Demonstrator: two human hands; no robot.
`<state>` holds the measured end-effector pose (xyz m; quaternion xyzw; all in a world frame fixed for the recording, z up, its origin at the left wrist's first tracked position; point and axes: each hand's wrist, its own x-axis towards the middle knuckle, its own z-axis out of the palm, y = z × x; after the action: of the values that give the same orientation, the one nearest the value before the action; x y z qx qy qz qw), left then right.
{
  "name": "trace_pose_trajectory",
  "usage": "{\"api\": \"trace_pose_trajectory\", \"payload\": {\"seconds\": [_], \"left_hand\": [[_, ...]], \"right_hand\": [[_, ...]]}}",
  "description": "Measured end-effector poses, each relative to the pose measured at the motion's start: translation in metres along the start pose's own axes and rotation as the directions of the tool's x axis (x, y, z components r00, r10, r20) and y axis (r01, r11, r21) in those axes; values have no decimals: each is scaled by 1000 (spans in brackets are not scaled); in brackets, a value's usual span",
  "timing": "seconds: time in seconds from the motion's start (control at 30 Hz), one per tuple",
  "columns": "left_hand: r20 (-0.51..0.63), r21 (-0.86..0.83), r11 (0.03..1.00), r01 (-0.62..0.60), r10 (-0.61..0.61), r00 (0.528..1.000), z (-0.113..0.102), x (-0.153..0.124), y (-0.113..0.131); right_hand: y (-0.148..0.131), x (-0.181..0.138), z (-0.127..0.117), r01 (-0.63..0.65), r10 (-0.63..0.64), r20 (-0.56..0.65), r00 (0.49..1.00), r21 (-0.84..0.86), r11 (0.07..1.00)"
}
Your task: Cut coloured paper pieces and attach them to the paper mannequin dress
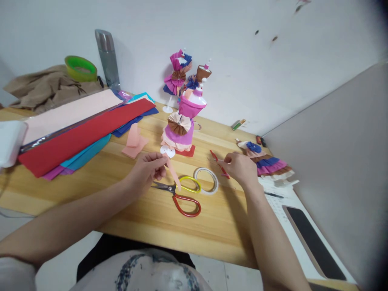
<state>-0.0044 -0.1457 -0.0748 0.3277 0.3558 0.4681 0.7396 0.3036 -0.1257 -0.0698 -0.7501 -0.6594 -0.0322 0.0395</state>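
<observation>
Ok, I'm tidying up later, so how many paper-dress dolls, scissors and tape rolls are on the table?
Paper-dress dolls: 3 (standing at the back, standing in front, lying on the right)
Scissors: 1
Tape roll: 1
Total: 5

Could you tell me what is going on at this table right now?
A person sits at a wooden table. Their left hand pinches a pink paper strip, while the right hand holds a thin red strip. Scissors and a tape roll lie between the hands, before a small paper-dressed mannequin.

Home craft desk: crepe paper sheets (81,129), scissors (178,194), paper-dressed mannequin (183,121)
</observation>
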Motion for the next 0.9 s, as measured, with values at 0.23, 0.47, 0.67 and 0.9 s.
{"api": "trace_pose_trajectory", "payload": {"seconds": [0.23,0.47,0.67,0.9], "left_hand": [[85,15,1000,-24,22,996,4,-3,3],[50,55,994,-99,96,994,5,-5,7],[37,54,995,-78,76,996,5,-6,6],[120,249,967,54,-86,989,5,-8,-10]], "right_hand": [[-88,-49,-13,66,-453,5,891,988,141],[-126,-63,4,-167,-347,174,922,985,50],[-122,-60,0,-45,-215,66,974,994,102],[-125,-63,-5,74,-293,6,956,962,262]]}}
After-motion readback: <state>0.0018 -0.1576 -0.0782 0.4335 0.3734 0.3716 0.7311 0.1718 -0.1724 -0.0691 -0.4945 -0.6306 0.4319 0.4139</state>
